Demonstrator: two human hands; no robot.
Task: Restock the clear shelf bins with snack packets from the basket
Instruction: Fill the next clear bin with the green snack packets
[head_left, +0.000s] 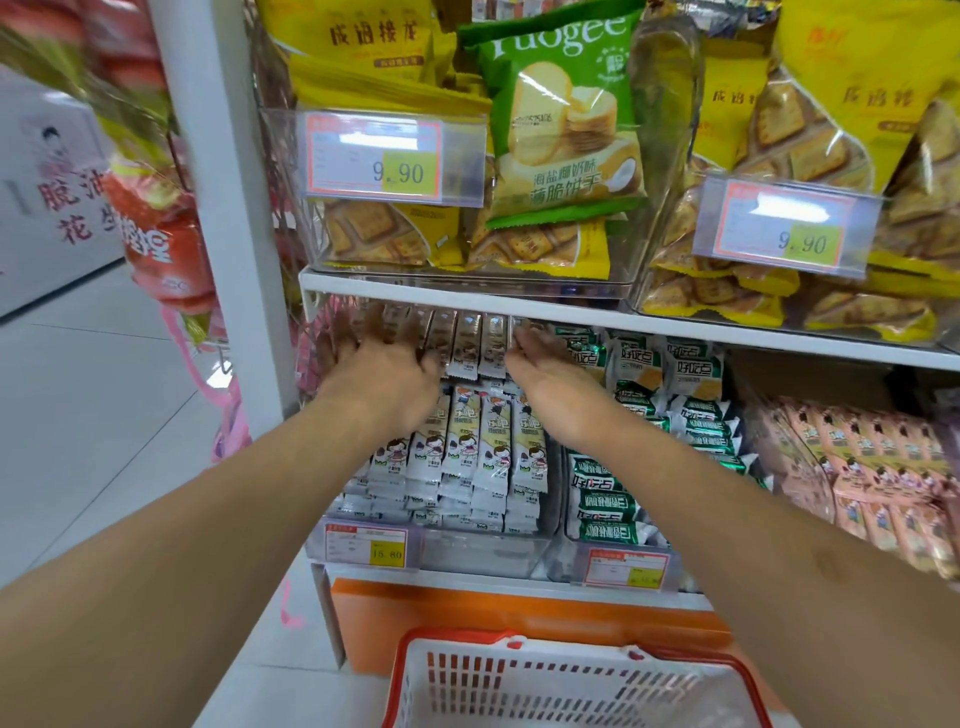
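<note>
The left hand (375, 358) reaches into the back of a clear bin (483, 553), fingers spread and fairly straight, pressed flat against a row of upright slim packets (470, 340); the fingertips blur into the shelf's shadow, so whether they pinch anything cannot be told. Just right of those fingers the row runs on, glossy silver-white film with crimped, saw-toothed ends. Below the palms, more of the same stick-shaped packets lie in overlapping ranks, printed with cartoon children. The right hand (546, 371) brackets the row's right end, fingers extended and touching the last packet edgewise. Right of its fingers sit shiny green-and-white pillow packs (644, 364) in the neighbouring bin. Near the elbows, well apart from both hands, stands a white slotted plastic basket (519, 686) with a red rim.
</note>
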